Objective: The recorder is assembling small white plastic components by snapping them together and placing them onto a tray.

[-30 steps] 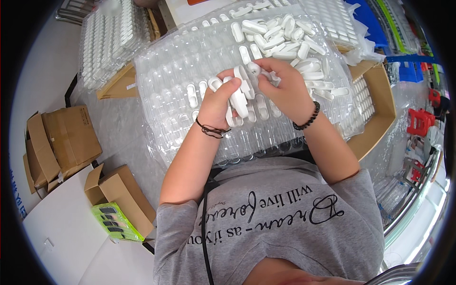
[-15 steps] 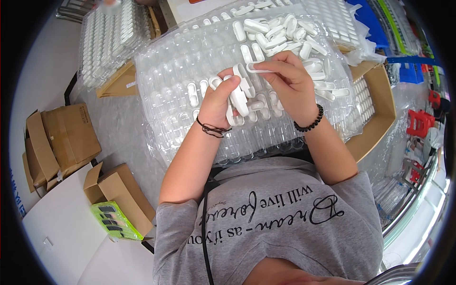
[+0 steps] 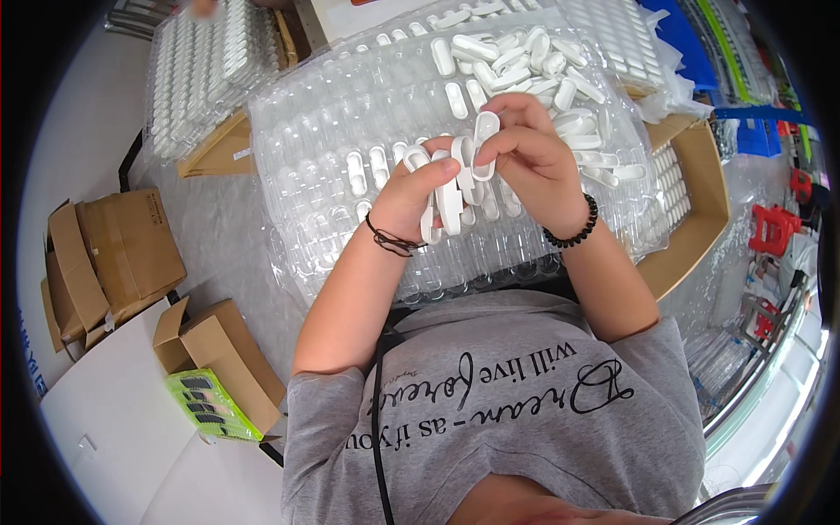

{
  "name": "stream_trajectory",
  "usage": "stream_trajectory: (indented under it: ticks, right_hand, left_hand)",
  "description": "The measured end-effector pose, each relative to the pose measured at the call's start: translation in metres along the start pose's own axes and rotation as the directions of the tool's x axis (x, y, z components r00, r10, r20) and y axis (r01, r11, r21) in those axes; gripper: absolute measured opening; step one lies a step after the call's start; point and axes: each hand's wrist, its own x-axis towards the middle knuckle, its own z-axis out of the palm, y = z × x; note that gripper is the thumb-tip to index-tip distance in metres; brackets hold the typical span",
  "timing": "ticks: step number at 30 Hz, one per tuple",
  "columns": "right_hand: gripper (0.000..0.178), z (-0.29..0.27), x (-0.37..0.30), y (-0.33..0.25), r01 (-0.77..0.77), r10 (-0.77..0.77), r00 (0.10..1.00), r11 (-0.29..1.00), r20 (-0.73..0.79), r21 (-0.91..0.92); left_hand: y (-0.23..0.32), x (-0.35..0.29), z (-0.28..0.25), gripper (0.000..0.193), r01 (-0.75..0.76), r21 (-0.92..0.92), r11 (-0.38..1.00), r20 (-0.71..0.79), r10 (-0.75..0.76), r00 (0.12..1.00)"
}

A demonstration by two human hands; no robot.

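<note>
Several white oval plastic shells (image 3: 449, 203) are bunched in my left hand (image 3: 408, 191), its thumb and fingers closed round them. My right hand (image 3: 536, 162) pinches one more oval shell (image 3: 484, 140), tilted with its hollow side showing, right beside the bunch. Both hands are above a clear plastic tray (image 3: 306, 114) with rows of oval pockets. A few shells (image 3: 356, 173) sit in pockets left of my left hand. Beyond my right hand lies a loose heap of the same shells (image 3: 525, 63). The pockets under my hands are partly hidden.
Filled trays stand stacked at the far left (image 3: 197, 79) and far right (image 3: 612, 35). A cardboard box (image 3: 700, 188) is at the tray's right. More cardboard boxes (image 3: 131, 249) are at the left, one beside a green-edged pack (image 3: 213, 407). Part of another person's hand (image 3: 203, 9) shows at the far left.
My right hand has turned its shell from lying flat to tilted upright and brought it against the bunch. My left hand has shifted slightly right, still holding its shells.
</note>
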Motion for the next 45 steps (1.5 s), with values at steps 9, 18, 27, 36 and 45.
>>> stream_trajectory:
  ticks: [9, 18, 27, 36, 45]
  right_hand:
    - [0.028, 0.013, -0.001, -0.003, -0.092, 0.093, 0.985, 0.996, -0.148, 0.016]
    - [0.023, 0.007, 0.0, -0.008, 0.113, -0.189, 0.967, 0.918, -0.168, -0.38]
    - [0.018, 0.014, -0.007, -0.012, -0.336, 0.354, 0.933, 0.799, 0.06, 0.498]
    - [0.021, 0.015, -0.007, 0.001, -0.309, 0.359, 0.928, 0.892, -0.102, 0.329]
    - [0.018, 0.01, -0.003, 0.0, -0.064, 0.063, 0.998, 0.996, 0.018, 0.065]
  left_hand:
    - [0.006, -0.001, 0.004, 0.049, -0.017, -0.012, 1.0, -0.088, 0.015, 0.996]
    - [0.013, -0.001, 0.015, 0.043, -0.065, 0.003, 0.998, -0.09, 0.065, 0.994]
    - [0.009, 0.006, -0.004, 0.037, -0.096, -0.059, 0.994, -0.016, 0.095, 0.995]
    - [0.011, 0.0, 0.004, 0.041, -0.053, 0.014, 0.998, -0.064, 0.054, 0.996]
    - [0.005, 0.001, 0.008, 0.034, -0.037, -0.036, 0.999, -0.155, 0.031, 0.987]
